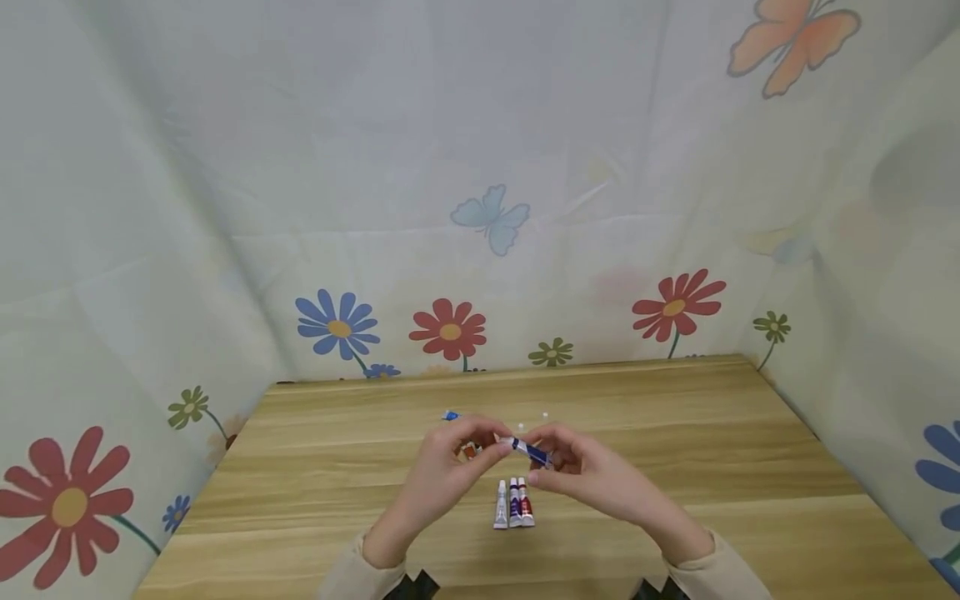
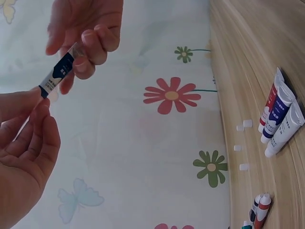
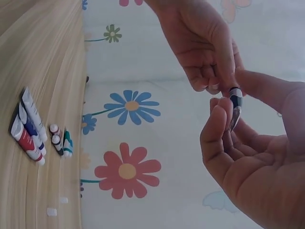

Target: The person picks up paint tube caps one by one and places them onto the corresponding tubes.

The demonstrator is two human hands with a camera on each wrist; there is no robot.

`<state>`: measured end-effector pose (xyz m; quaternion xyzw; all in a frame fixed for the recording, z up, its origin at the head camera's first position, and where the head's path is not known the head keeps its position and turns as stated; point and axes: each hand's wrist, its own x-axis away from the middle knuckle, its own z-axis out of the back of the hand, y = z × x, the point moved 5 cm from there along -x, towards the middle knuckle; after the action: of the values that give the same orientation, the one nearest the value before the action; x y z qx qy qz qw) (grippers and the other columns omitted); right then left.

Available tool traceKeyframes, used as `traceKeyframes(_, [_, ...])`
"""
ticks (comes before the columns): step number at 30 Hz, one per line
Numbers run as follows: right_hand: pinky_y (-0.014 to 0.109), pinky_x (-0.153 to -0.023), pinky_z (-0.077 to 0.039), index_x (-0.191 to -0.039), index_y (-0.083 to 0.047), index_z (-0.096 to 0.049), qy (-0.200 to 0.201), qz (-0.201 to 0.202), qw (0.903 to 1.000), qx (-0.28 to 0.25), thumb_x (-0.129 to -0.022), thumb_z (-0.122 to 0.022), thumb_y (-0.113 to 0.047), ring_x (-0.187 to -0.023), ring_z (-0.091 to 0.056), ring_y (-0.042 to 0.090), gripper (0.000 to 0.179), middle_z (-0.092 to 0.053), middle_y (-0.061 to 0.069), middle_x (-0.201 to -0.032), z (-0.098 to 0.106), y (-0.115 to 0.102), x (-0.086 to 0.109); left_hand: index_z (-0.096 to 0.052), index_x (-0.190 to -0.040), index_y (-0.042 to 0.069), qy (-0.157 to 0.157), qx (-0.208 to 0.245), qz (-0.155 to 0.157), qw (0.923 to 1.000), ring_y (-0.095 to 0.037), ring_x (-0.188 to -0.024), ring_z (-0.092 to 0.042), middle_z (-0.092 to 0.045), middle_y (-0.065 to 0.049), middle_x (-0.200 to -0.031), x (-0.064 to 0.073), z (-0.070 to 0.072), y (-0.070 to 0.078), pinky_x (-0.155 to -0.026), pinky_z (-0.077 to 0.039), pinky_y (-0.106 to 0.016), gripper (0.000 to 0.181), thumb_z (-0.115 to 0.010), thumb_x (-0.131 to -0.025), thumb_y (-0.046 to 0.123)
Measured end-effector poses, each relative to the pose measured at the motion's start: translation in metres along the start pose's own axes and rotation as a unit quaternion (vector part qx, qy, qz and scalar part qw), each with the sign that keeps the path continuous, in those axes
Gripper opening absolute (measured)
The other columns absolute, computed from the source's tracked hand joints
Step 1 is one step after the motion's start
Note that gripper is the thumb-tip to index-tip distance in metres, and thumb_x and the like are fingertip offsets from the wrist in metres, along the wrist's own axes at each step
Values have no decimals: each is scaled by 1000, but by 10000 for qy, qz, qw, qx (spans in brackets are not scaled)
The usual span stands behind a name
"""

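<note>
A small dark blue and white paint tube (image 1: 533, 452) is held above the table between the two hands. My left hand (image 1: 442, 471) pinches its narrow end with thumb and forefinger. At the flat tail end, my right hand (image 1: 592, 475) grips the tube in curled fingers, as the right wrist view also shows. Below them on the table lie a white tube (image 1: 501, 506), a purple-blue tube (image 1: 514, 504) and a red tube (image 1: 527, 507), side by side.
More tubes, among them an orange-red one (image 2: 262, 210) and a teal one (image 3: 67, 143), lie together beyond the left hand, partly hidden by it in the head view. Several small white caps (image 2: 247, 123) are scattered on the wooden table (image 1: 675, 417). Flower-printed cloth (image 1: 375, 167) encloses the table.
</note>
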<state>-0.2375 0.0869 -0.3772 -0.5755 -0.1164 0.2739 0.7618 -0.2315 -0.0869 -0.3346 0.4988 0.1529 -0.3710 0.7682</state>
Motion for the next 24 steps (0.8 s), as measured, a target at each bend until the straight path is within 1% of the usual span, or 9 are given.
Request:
traceKeyframes(2, [36,-72,-50,-118,-19,-56,123,35,9997,201,-89,-64,-26,-84,-56,24,31,-60,7,-98,2,-1,0,-66,-96,8,48,22,156,9999,-13,-66,-54,-62,-3,-78,-1,3,2,-53,-45,-24,10,-66,-86,5])
traceKeyframes(5, [37,-71,-51,-112,-19,-59,305,67,9987,412,-89,-64,-28,-81,-57,23,26,-61,6,-94,5,0,0,-66,-96,8,34,80,379,9992,-14,-65,-54,-62,-2,-79,-1,4,2,-54,-45,-24,10,-66,-86,6])
traceKeyframes(8, [37,-69,-51,-108,-19,-61,375,172,9976,560,-88,-64,-30,-81,-58,22,23,-62,5,-92,7,0,0,-66,-96,9,-13,123,449,9989,-15,-66,-54,-62,-2,-79,0,3,1,-54,-45,-25,10,-66,-86,6])
traceKeyframes(10, [34,-67,-51,-108,-19,-62,401,227,9965,699,-89,-63,-32,-80,-59,22,24,-63,3,-91,7,1,0,-66,-96,9,-47,141,493,9987,-16,-67,-54,-62,-1,-80,1,3,-1,-54,-45,-25,10,-66,-86,8])
traceKeyframes(12, [33,-67,-51,-110,-20,-62,346,320,9960,755,-90,-60,-33,-80,-60,21,24,-64,1,-91,6,1,0,-67,-97,10,-74,168,561,9983,-16,-67,-53,-61,0,-79,2,3,-2,-54,-45,-25,10,-66,-87,10])
traceKeyframes(14, [33,-66,-51,-112,-20,-62,269,395,9958,783,-92,-57,-33,-77,-60,21,23,-65,-1,-92,4,1,1,-67,-97,10,-88,205,553,9982,-15,-68,-53,-61,0,-80,2,3,-3,-55,-45,-25,10,-66,-87,10])
traceKeyframes(18, [32,-63,-51,-112,-19,-61,16,427,9973,600,-97,-50,-30,-72,-59,21,22,-65,-1,-90,2,0,1,-67,-96,8,-87,327,297,9990,-15,-69,-54,-63,-2,-81,2,4,0,-55,-46,-26,11,-66,-86,8])
traceKeyframes(21, [29,-58,-49,-111,-17,-61,-103,327,9982,493,-99,-46,-28,-68,-58,21,23,-64,0,-87,2,-2,0,-67,-96,8,-114,388,190,9990,-14,-70,-55,-64,-2,-81,1,4,1,-56,-47,-26,11,-67,-85,6])
traceKeyframes(24, [25,-54,-45,-111,-15,-61,-157,251,9985,450,-100,-44,-24,-66,-56,22,22,-64,4,-84,2,-5,0,-68,-96,9,-164,366,165,9991,-12,-71,-55,-65,-1,-82,0,4,1,-57,-47,-25,12,-67,-85,7])
